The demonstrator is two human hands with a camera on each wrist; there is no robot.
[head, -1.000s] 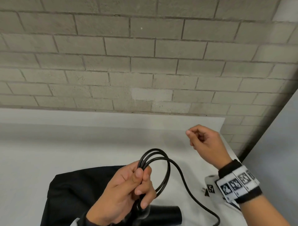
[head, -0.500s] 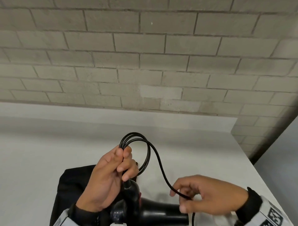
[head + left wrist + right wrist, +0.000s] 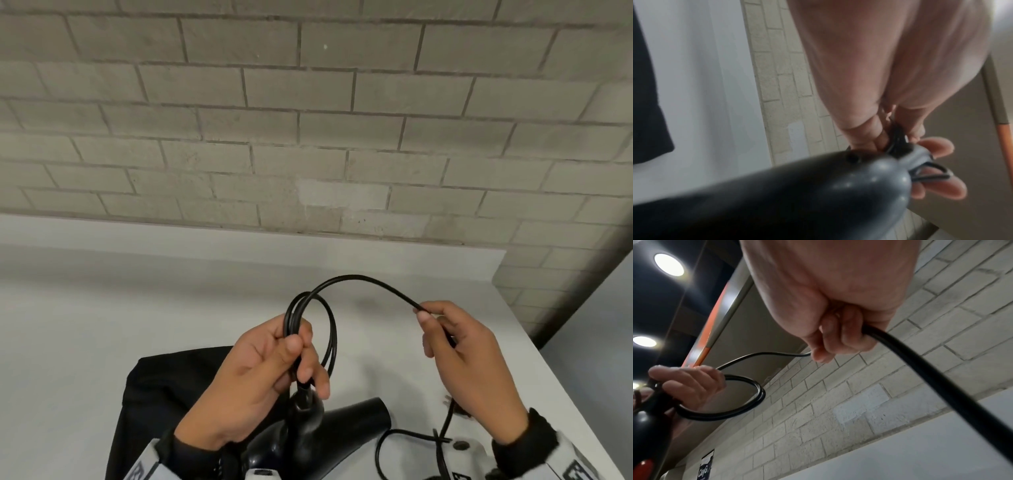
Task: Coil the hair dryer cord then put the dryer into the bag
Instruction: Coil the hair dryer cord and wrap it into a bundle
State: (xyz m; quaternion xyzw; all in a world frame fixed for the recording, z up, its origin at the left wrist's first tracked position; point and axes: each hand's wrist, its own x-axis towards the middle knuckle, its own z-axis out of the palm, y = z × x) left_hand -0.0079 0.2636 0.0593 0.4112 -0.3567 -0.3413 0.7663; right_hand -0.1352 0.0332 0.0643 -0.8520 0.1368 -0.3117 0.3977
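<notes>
My left hand [image 3: 291, 349] grips the coiled loops of the black cord [image 3: 329, 329] just above the handle end of the black hair dryer [image 3: 308, 431], which hangs below it over the table. From the loops the cord [image 3: 363, 279] arches right to my right hand [image 3: 428, 313], which pinches it between thumb and fingers. The rest of the cord trails down past the right wrist to the plug [image 3: 448, 401] on the table. The black bag [image 3: 161, 394] lies flat under my left forearm. In the right wrist view the right hand [image 3: 830, 344] is curled round the cord [image 3: 920, 363].
A white table [image 3: 102, 325] runs up to a grey brick wall [image 3: 308, 120]. The table's right edge [image 3: 548, 370] falls away near my right hand. Slack cord [image 3: 394, 442] loops on the table by the dryer's nozzle.
My right hand has risen from low beside the dryer up and to the right, drawing a length of cord into an arch. The left hand keeps its hold on the loops.
</notes>
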